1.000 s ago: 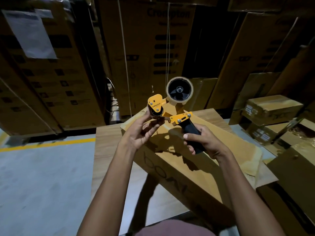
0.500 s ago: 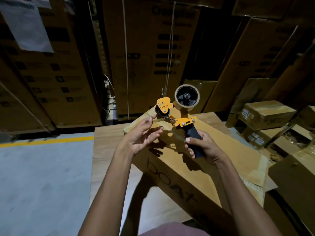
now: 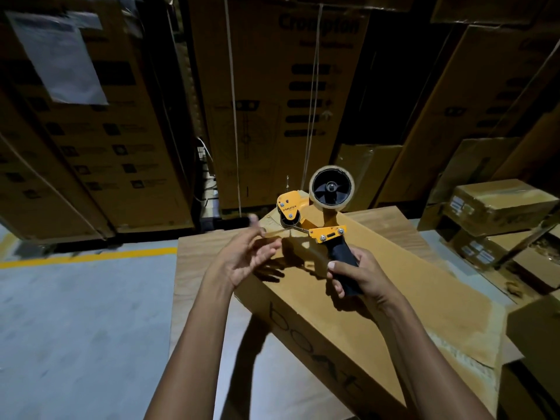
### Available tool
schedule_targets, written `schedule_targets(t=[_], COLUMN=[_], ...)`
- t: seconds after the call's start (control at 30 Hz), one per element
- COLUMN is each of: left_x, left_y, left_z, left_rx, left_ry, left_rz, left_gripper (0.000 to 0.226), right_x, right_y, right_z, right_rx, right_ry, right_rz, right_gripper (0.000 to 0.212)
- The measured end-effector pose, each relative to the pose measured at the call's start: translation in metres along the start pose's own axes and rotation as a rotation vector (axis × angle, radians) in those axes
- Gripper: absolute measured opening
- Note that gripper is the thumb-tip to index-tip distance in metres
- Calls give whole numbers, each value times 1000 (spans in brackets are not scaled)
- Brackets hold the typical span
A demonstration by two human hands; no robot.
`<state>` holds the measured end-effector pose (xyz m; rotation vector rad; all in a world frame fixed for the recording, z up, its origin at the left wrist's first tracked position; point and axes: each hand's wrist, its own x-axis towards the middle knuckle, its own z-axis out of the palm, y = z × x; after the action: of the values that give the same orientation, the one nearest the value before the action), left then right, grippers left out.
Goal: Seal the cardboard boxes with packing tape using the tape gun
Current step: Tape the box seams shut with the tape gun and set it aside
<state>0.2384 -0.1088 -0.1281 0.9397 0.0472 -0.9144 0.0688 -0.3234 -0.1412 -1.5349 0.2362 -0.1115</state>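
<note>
The tape gun (image 3: 315, 219) was held at mid-frame above the near end of a long box (image 3: 409, 298), its yellow frame stamped "XMUNIX" and its tape roll (image 3: 331, 187) topmost. The right hand (image 3: 359, 274) was wrapped around the black handle, fingers curled tight, hiding most of the grip. The left hand (image 3: 245, 257) hovered just left of the gun's nose with fingers spread and motion-blurred — whether a strip of tape (image 3: 272, 234) ran between its fingertips and the nose was hard to make out.

The box lay slantwise on a wooden table (image 3: 194, 268), its side marked by hand with letters that read like "boat"; its lower right end was cut off by the frame edge. Tall cartons (image 3: 281, 101) filled the dim upper half, one printed "Crompton", the smaller print unreadable. A sheet of paper (image 3: 57, 59) at upper left was too blurred to read.

At right, small boxes (image 3: 500, 204) with white labels crowded close to the table. At lower left lay open grey floor (image 3: 75, 328), crossed by a yellow line (image 3: 91, 259).
</note>
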Motion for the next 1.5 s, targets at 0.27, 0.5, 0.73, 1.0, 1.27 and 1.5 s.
schedule_targets(t=[0.27,0.5,0.73,1.0,1.27,1.5], left_x=[31,52,73,119,140,157], left_y=[15,14,41,64,56,44], left_z=[19,21,26,11,-9,-20], left_rx=[329,405,537,826,920,880], left_ry=[145,222,321,513,616,623], left_rz=[-130,-216,-36,219,300,328], left_gripper=[15,20,26,23,29,37], right_x=[2,8,34,91,116,113], right_y=[11,22,17,9,22,19], right_z=[-5,-14,-15,7,8,16], right_rx=[-7,-26,-90,-192,-656,-782], right_ry=[61,51,109,143,174,179], right_rz=[35,64,44,33,-25,-103], right_gripper=[15,19,21,12,18,19])
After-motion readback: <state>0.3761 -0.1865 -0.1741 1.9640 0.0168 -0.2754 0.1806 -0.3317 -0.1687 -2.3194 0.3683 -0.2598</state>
